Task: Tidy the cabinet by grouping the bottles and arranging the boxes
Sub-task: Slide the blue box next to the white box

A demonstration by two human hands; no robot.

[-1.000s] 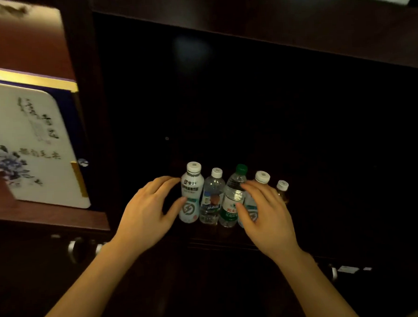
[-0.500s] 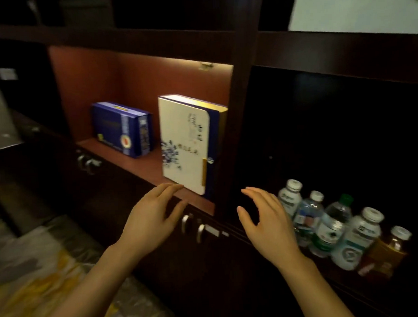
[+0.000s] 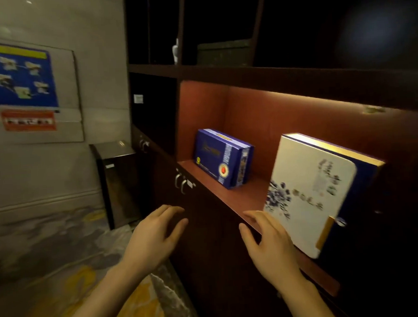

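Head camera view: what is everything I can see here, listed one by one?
blue box: one, blue, left part of the lit shelf, standing on its side.
white box: one, white front with blue flowers, gold-edged blue spine, upright at the shelf's right front.
lit shelf: one, reddish-brown, middle of the dark cabinet.
cabinet handles: two, silver, below the shelf's left end.
poster: one, blue, on the wall at left.
red sign: one, under the poster.
left hand: open, empty.
right hand: open, beside the white box.

Dark wood cabinet with one lit reddish niche. Grey wall carries a blue poster. Patterned floor.
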